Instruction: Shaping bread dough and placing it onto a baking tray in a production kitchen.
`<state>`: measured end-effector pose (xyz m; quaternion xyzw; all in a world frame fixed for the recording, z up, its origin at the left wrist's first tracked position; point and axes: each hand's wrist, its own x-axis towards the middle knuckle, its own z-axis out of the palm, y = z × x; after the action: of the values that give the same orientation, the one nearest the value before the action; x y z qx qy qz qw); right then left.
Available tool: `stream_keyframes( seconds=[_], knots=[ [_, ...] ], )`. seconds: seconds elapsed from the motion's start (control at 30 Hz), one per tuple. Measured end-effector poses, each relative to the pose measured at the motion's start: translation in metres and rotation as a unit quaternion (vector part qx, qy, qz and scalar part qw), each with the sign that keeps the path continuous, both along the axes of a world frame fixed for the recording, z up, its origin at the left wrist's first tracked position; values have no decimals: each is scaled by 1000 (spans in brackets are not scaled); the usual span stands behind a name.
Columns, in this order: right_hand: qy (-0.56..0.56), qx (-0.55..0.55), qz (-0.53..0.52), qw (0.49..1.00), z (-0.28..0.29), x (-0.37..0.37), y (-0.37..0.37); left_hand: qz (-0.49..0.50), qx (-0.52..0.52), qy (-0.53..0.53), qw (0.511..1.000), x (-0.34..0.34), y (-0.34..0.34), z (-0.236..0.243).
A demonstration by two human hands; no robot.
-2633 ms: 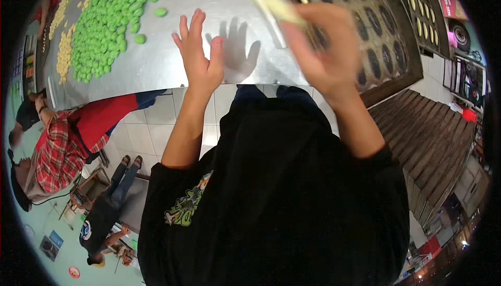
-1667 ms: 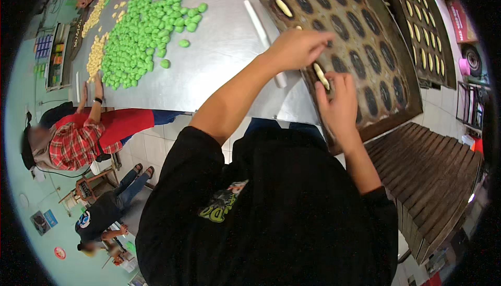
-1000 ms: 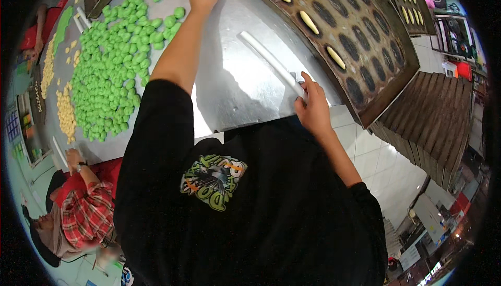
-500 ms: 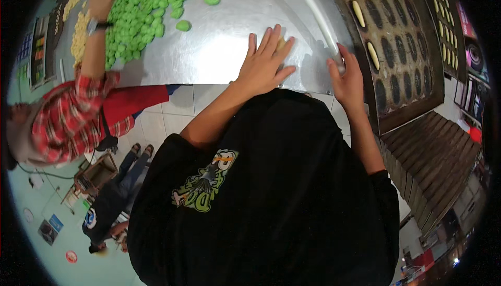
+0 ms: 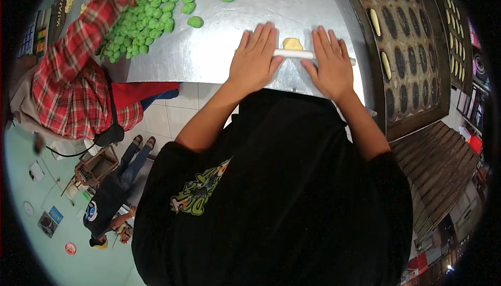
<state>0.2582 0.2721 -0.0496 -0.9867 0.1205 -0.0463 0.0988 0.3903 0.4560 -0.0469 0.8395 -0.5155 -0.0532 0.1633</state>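
Observation:
Across the near edge of the metal table (image 5: 219,51) lies a white rolling pin (image 5: 295,53). My left hand (image 5: 254,62) rests flat over its left part, fingers stretched out. Over the right part lies my right hand (image 5: 332,69), also flat with fingers extended; the pin's right end sticks out beyond it. Between the two hands, just past the pin, sits a small flattened piece of yellow dough (image 5: 292,43). A large heap of green dough balls (image 5: 148,22) covers the table's left side, and a single green ball (image 5: 195,21) lies apart from it.
To the right stands a dark tray (image 5: 412,45) with oval hollows; several pale dough sticks (image 5: 376,22) line its left edge. Another tray (image 5: 456,40) of sticks is beyond. A co-worker in a red plaid shirt (image 5: 73,92) reaches over the heap. A slatted wooden surface (image 5: 436,173) lies lower right.
The rolling pin has turned from lengthwise to crosswise. My right hand has moved left and flattened onto it; my left hand has shifted off the yellow dough onto the pin.

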Motion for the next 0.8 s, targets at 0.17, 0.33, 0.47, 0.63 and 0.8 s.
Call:
stream_keyframes(
  seconds=[0.17, 0.33, 0.47, 0.63, 0.8],
  knots=[
    [-73, -37, -74, 994, -25, 74, -44, 22, 23, -28, 999, 54, -45, -19],
    [-173, -69, -88, 979, -24, 68, -39, 9, 14, -145, 989, 48, -40, -5],
    [-70, -132, -81, 985, -10, 19, 3, 11, 11, -79, 997, 9, -12, -7],
    [-7, 43, -11, 999, -3, -34, 15, -10, -5, 49, 999, -37, 24, -7],
    [-92, -15, -124, 988, -6, -33, -20, 53, 6, 65, 996, -42, 18, -5]
  ],
)
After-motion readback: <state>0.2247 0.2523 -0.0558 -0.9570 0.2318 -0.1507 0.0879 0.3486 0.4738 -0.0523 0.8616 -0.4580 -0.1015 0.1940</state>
